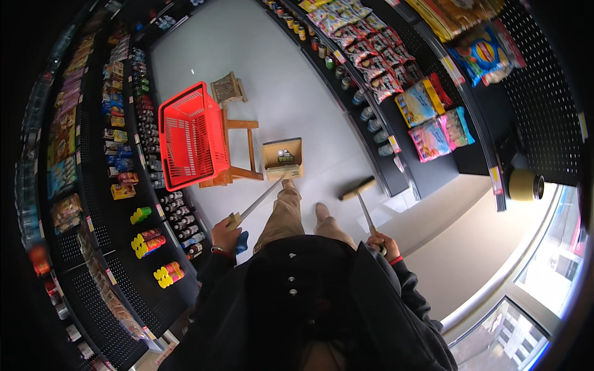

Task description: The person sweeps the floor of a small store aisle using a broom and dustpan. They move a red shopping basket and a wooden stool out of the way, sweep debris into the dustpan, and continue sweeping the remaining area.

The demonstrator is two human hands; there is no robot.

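Observation:
My left hand (226,237) grips the end of a long metal handle (262,195). That handle runs down to a tan dustpan (290,150), which rests on the floor by my foot and bears writing. Beside the fingers shows a small blue thing (241,242), too unclear to name. On the other side, my right hand (386,245) is closed around the handle of a broom (366,211). The broom head (357,188), tan with dark bristles, is low near the floor, to the right of my feet and apart from the dustpan.
A red plastic shopping basket (197,134) sits on a wooden stool (241,174) at the left. Beyond it stands another small stool (227,88). Shelves of snacks (378,60) and bottles (188,218) line both sides. A glass door (506,334) is at lower right.

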